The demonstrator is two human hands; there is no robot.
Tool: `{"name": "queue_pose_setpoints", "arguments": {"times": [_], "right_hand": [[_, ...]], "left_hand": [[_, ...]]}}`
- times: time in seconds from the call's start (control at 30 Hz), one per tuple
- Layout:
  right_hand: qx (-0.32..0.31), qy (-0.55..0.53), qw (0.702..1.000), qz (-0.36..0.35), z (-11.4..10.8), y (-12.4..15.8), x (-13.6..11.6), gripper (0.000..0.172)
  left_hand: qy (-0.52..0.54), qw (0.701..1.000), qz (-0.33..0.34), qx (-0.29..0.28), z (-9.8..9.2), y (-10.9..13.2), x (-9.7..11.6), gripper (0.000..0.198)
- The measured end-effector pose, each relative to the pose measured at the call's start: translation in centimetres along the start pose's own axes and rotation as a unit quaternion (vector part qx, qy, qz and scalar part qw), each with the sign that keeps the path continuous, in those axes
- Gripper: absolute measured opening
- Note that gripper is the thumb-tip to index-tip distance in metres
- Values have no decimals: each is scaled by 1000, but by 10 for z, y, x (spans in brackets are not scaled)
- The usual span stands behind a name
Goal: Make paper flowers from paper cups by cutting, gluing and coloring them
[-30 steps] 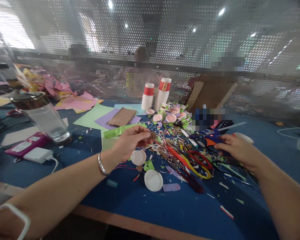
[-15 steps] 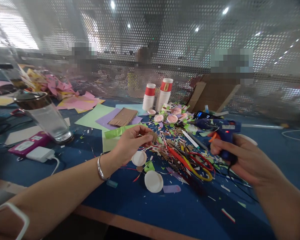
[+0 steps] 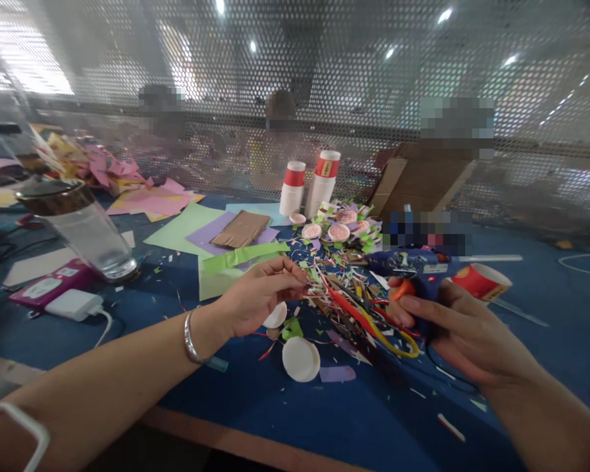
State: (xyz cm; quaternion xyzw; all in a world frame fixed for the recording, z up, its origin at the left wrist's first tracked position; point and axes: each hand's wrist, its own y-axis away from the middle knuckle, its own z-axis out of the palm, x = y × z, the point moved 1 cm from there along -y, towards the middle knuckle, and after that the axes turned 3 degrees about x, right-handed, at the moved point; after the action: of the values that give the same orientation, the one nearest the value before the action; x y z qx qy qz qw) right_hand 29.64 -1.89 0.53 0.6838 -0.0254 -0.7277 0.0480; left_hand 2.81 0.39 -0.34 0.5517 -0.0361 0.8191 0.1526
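Glue gun [image 3: 425,265] gripped and levelled above the scraps

White discs [image 3: 297,359] nearest, overlapping flat on the blue table [image 3: 226,419], below and between the hands — probably left there for easy reach. Left hand [image 3: 263,295] pinched, thumb against fingers, at the edge of the paper scraps [image 3: 319,265]; impossible to tell whether gripping anything small. Right hand [image 3: 465,331] wrapped round the glue gun's handle, a finger at the orange trigger [image 3: 406,288], likely for squeezing; front end turned leftward, white glue stick [image 3: 494,258] jutting free behind. Red and yellow handles [image 3: 350,309] among the scraps, apparently just laid aside. Beyond, corrugated cardboard [image 3: 240,229] on purple paper [image 3: 201,235], perhaps to keep materials together. Farther still, white-and-red cups [image 3: 323,187] nested in two upright stacks — presumably to save room — before a perforated screen [image 3: 275,52].
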Motion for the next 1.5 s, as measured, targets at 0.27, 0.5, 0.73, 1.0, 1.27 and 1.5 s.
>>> {"name": "queue_pose_setpoints", "arguments": {"times": [0.27, 0.5, 0.73, 1.0, 1.27, 1.5], "right_hand": [[30, 15, 999, 11, 7, 3, -2, 41], [6, 74, 996, -40, 4, 3, 5, 36], [-4, 306, 940, -150, -4, -2, 12, 33], [25, 444, 868, -222, 4, 3, 5, 38], [23, 437, 857, -272, 7, 4, 8, 26], [39, 457, 838, -297, 7, 4, 6, 25]], "left_hand": [[-96, 994, 31, 48, -6, -1, -1, 39], [-114, 992, 47, 39, -10, -4, 3, 24], [-126, 989, 59, 40, -10, -2, 1, 38], [-144, 986, 74, 48, -11, -3, 1, 28], [-118, 991, 40, 43, -6, 1, 0, 20], [-116, 992, 24, 42, -6, 1, 0, 21]]}}
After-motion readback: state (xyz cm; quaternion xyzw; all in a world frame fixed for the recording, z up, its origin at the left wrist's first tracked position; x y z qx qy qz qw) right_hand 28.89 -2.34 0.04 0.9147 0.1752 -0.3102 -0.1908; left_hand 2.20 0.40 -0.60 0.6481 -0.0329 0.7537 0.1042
